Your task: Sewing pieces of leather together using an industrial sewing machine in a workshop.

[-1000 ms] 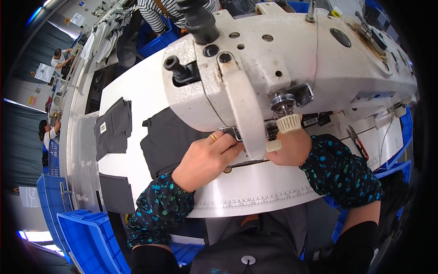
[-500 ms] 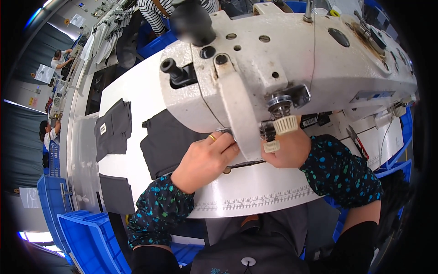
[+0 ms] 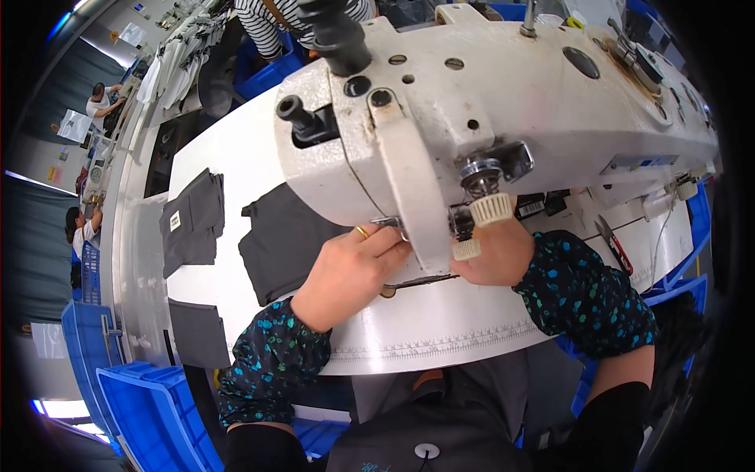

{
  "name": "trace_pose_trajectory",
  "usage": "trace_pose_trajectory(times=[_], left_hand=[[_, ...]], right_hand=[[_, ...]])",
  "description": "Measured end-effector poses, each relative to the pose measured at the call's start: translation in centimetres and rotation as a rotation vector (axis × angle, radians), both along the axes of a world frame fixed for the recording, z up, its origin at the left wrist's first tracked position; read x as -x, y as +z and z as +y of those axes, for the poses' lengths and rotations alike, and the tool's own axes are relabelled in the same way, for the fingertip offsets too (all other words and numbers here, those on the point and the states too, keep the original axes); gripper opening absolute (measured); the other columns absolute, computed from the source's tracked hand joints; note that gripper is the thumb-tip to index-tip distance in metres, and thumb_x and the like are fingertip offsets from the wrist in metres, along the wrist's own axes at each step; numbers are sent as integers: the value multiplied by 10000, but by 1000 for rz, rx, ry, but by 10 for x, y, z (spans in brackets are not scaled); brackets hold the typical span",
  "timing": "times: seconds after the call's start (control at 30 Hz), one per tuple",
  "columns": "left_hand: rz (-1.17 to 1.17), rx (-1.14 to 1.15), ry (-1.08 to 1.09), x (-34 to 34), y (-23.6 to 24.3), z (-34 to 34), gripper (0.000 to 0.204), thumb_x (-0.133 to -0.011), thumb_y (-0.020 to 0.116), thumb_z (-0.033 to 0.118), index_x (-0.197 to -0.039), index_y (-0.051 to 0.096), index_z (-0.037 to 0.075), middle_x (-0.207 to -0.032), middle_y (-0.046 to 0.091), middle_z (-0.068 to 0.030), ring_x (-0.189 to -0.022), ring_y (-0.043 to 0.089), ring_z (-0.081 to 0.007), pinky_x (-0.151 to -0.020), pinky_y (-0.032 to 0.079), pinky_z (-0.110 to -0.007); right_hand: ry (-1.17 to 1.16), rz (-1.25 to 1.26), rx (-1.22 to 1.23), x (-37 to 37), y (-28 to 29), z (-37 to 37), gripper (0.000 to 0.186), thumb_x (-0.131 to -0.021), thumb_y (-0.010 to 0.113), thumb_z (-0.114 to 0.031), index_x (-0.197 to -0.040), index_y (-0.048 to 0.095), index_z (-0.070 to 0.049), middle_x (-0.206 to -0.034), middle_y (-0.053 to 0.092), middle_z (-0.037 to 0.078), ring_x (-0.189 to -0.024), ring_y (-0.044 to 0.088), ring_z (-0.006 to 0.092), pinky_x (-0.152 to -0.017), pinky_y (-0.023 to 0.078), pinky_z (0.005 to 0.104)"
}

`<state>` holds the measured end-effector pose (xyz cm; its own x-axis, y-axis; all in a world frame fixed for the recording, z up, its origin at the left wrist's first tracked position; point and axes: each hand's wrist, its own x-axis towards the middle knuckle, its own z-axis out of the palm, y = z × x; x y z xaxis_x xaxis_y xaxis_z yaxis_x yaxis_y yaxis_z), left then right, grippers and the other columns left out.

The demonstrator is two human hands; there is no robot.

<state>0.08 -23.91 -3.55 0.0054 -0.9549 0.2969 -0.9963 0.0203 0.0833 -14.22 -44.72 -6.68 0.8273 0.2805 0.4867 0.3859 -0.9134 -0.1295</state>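
Note:
The head of a white sewing machine [image 3: 377, 169] stands over the table in front of me. My left hand [image 3: 354, 267], with a gold ring, is closed beside the machine's curved white guard [image 3: 409, 189]; its fingertips are hidden. Dark grey fabric [image 3: 283, 244] lies flat behind that hand and runs under the machine. On the other side of the guard is my right hand [image 3: 499, 252], fingers curled in and partly covered by the cream tension knobs [image 3: 489, 209]. Whatever the fingertips hold is hidden. A thin dark edge [image 3: 421, 281] shows between the hands.
Folded grey pieces [image 3: 193, 224] with a white label and another grey piece [image 3: 198, 334] lie at the left. Red-handled snips [image 3: 615, 245] rest right of my right hand. A ruler scale [image 3: 440, 346] follows the front edge. Blue crates [image 3: 157, 417] stand lower left; people work beyond.
The black ribbed part on top of the machine was blurred and is now sharp. Both hands keep nearly the same place and pose. The whole view has shifted very slightly.

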Motion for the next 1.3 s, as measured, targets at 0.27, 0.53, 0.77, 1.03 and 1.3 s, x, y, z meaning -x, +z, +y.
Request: trace_pose_trajectory(times=[0.27, 0.53, 0.77, 1.03, 1.3], left_hand=[[20, 15, 55, -9, -8, -4, 317, -673, 648, 51, -982, 710, 82, -938, 653, -14, -707, 630, -235, -617, 536, -359], [35, 40, 50, -10, -8, -4, 353, -676, 635, 32, -1015, 714, 85, -933, 656, -13, -715, 637, -226, -615, 536, -358], [42, 46, 30, -10, -7, -6, 337, -704, 644, 41, -1031, 719, 80, -1037, 694, -17, -766, 667, -216, -631, 549, -347], [-30, -21, 172, -16, -12, -9, 282, -754, 636, 52, -1010, 735, 113, -842, 708, -27, -692, 682, -245, -579, 542, -358], [8, 20, 178, -19, -14, -9, 269, -767, 636, 62, -999, 748, 140, -765, 692, -36, -660, 676, -252, -570, 533, -362]], right_hand=[[-86, 20, -111, -9, -3, 1, 105, -729, 681, -170, -687, 623, -92, -744, 616, 41, -628, 654, 240, -522, 496, 388], [-121, -38, -172, -10, -1, 2, 97, -721, 678, -157, -673, 634, -85, -757, 641, 48, -630, 662, 245, -529, 512, 391], [-176, -80, -53, -4, 7, 5, 86, -704, 671, -151, -661, 634, -86, -746, 632, 49, -627, 661, 243, -526, 509, 387], [-195, -51, -63, -6, 16, 5, 106, -671, 663, -137, -586, 627, -85, -726, 624, 68, -629, 650, 262, -557, 501, 393], [-169, -51, -75, -8, 13, 4, 92, -662, 659, -144, -598, 654, -78, -707, 633, 84, -638, 649, 280, -589, 506, 417]])
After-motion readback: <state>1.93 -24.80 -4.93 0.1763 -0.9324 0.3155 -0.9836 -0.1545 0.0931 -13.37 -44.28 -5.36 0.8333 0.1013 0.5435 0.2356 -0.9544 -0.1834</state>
